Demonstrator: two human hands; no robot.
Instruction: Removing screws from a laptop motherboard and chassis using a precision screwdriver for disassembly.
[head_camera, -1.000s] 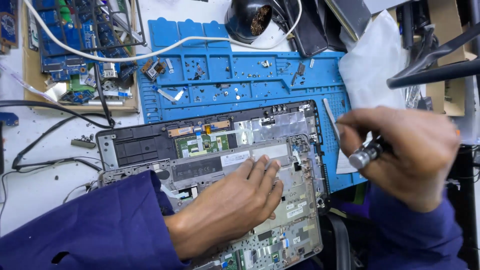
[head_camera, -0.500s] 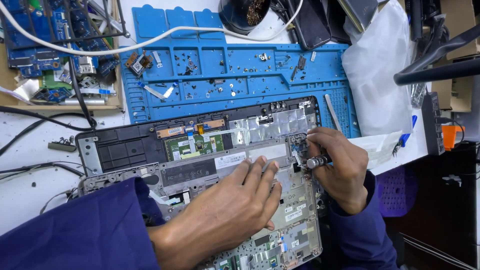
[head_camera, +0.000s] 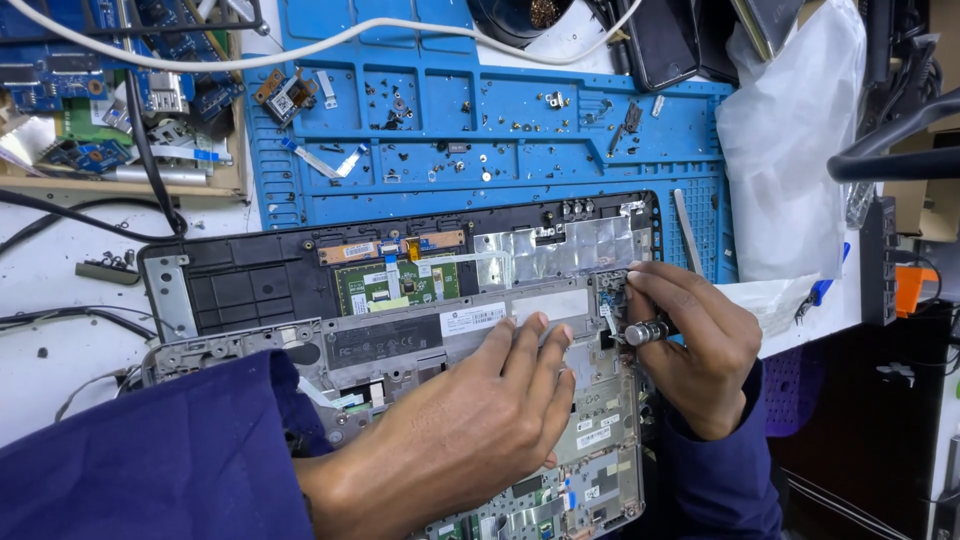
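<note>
A white rectangular sticker (head_camera: 484, 318) with a dark bar pattern lies on the grey metal frame of the opened laptop, just beyond the fingertips of the left hand (head_camera: 470, 420). Smaller white labels (head_camera: 598, 430) sit on the circuit board near the frame's right edge, below the right hand (head_camera: 695, 345). A crumpled translucent white plastic bag (head_camera: 790, 140) stands at the right, beside the blue mat. No lit screen shows.

White worktable (head_camera: 60, 360): blue silicone repair mat (head_camera: 520, 160), opened black laptop chassis (head_camera: 240, 290), wooden parts tray (head_camera: 120, 185), black cables (head_camera: 70, 215).
</note>
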